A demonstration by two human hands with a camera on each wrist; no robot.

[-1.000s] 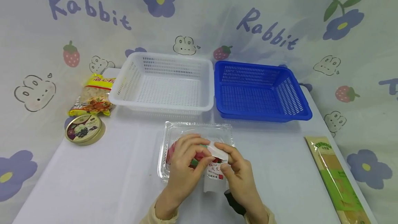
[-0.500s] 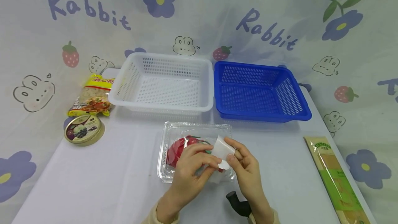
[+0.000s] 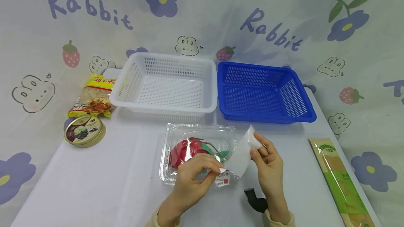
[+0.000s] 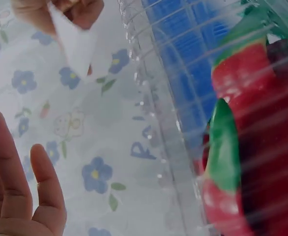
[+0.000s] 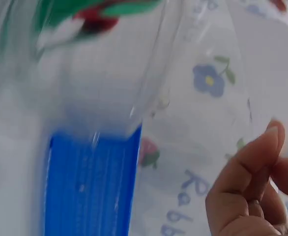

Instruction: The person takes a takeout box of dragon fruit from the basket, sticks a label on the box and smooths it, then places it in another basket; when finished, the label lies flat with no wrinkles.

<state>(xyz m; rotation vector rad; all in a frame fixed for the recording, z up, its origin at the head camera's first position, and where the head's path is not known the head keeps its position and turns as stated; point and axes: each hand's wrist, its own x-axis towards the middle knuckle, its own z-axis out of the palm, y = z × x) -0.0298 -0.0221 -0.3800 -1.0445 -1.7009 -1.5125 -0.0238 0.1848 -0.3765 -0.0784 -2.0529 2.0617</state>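
My left hand [image 3: 192, 179] pinches the edge of a sticker label [image 3: 222, 179] printed with red characters, over the front right of a clear plastic clamshell box [image 3: 163, 165]. My right hand [image 3: 269, 169] grips a strip of white backing paper [image 3: 241, 155] between thumb and fingers, to the right of the box. The strip slants from the right fingers down toward the label. Under the clear lid lies a glossy red fruit [image 3: 186, 151] with green leaf tips, like a dragon fruit. In the left wrist view the white backing paper [image 4: 77, 44] hangs from the right fingers.
Behind the box stand a white basket [image 3: 164, 109] and a blue basket [image 3: 268, 117]. At left are a yellow food packet [image 3: 94, 97] and a round gold tin [image 3: 85, 130]; at right lies a long green-and-tan packet [image 3: 342, 183]. A black curved piece [image 3: 257, 200] sits by my right wrist.
My right hand has moved right and slightly up, drawing the white backing paper away from the label. The left hand stays about in place, and more of the red fruit shows.
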